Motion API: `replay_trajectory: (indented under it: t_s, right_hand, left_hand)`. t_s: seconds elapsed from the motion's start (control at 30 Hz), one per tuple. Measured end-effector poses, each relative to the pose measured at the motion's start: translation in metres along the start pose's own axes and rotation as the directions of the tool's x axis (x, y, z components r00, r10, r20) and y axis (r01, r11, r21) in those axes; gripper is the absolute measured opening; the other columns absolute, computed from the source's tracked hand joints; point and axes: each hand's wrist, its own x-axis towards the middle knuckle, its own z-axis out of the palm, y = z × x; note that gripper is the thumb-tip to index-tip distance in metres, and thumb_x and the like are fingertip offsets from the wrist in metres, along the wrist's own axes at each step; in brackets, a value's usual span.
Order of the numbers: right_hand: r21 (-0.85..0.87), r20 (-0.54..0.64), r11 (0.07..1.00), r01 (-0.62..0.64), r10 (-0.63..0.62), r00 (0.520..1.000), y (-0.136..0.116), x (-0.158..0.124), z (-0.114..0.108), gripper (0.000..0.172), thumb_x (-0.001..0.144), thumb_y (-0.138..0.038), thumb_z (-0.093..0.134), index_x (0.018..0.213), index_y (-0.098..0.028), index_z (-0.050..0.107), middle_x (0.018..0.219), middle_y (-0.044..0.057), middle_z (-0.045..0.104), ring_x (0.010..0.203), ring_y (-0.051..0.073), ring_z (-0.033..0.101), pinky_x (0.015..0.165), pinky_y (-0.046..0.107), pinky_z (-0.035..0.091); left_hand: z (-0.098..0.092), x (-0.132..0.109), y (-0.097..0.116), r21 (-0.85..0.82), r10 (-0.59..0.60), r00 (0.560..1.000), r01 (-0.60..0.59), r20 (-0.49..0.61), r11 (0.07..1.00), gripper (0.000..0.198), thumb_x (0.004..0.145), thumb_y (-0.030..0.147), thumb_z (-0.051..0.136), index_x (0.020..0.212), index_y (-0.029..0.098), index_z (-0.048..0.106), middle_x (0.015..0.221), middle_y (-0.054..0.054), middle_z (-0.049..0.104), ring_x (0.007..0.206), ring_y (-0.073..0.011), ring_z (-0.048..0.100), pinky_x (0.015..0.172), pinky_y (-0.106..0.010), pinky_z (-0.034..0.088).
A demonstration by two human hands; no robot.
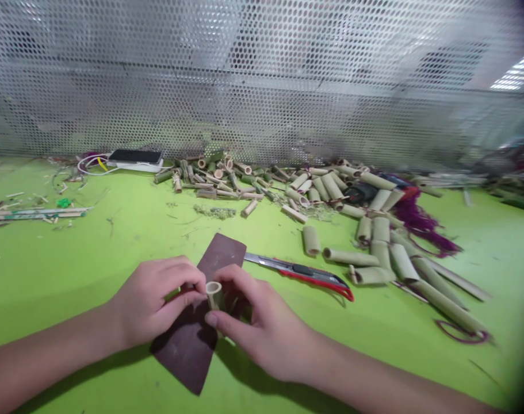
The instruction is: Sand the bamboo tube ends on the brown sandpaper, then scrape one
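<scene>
Head view, lower centre: the right hand (268,325) is gripping a short bamboo tube (217,299) over brown sandpaper (188,353), the left hand (156,296) is pinching its rim, both apparently steadying it upright.

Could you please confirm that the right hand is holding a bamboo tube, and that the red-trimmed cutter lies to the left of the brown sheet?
Not quite: the red-trimmed cutter lies to the right of the brown sheet, as the head view shows. The right hand is indeed holding a bamboo tube.
</scene>
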Motion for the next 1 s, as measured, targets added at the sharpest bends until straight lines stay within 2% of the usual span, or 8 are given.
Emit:
replay_trajectory:
  t_s: [0.17,0.4,0.8,1.0]
  right_hand:
    - [-0.003,0.003,1.000,0.017,-0.017,1.000,0.000,0.000,0.000,0.025,0.090,-0.033,0.065,0.110,-0.023,0.054,0.084,-0.001,0.062,0.068,0.013,0.055,0.059,0.026,0.040]
    - [0.094,0.031,0.996,0.001,-0.004,1.000,-0.002,0.001,0.001,0.021,0.093,-0.032,0.060,0.109,-0.021,0.050,0.083,-0.001,0.057,0.072,0.014,0.053,0.061,0.027,0.041]
    - [0.205,0.025,0.979,-0.021,0.017,1.000,-0.008,0.001,0.003,0.018,0.094,-0.030,0.059,0.106,-0.020,0.051,0.087,0.000,0.055,0.076,0.014,0.052,0.066,0.028,0.046]
    - [0.325,-0.009,0.942,-0.079,0.087,0.996,-0.005,0.003,0.000,0.024,0.095,-0.037,0.059,0.109,-0.021,0.050,0.086,-0.001,0.054,0.075,0.014,0.054,0.063,0.028,0.050]
  left_hand:
    - [0.002,-0.003,-0.003,-0.010,-0.009,1.000,0.009,0.027,1.000,0.011,0.098,0.016,0.052,0.091,0.021,0.060,0.081,0.002,0.066,0.072,-0.0117,0.061,0.066,-0.022,0.046]
    - [0.005,-0.004,-0.004,-0.015,-0.038,0.997,0.039,0.074,0.999,0.012,0.099,0.016,0.047,0.092,0.022,0.054,0.083,0.002,0.062,0.074,-0.0128,0.057,0.067,-0.024,0.043]
    - [0.009,-0.002,-0.002,0.029,-0.039,0.998,0.038,0.040,0.999,0.015,0.099,0.014,0.042,0.089,0.022,0.051,0.079,0.003,0.058,0.069,-0.0130,0.054,0.062,-0.024,0.042]
    - [0.012,-0.005,-0.003,0.046,-0.009,1.000,0.009,-0.004,0.999,0.018,0.099,0.013,0.041,0.089,0.022,0.052,0.076,0.002,0.059,0.066,-0.0128,0.055,0.060,-0.024,0.046]
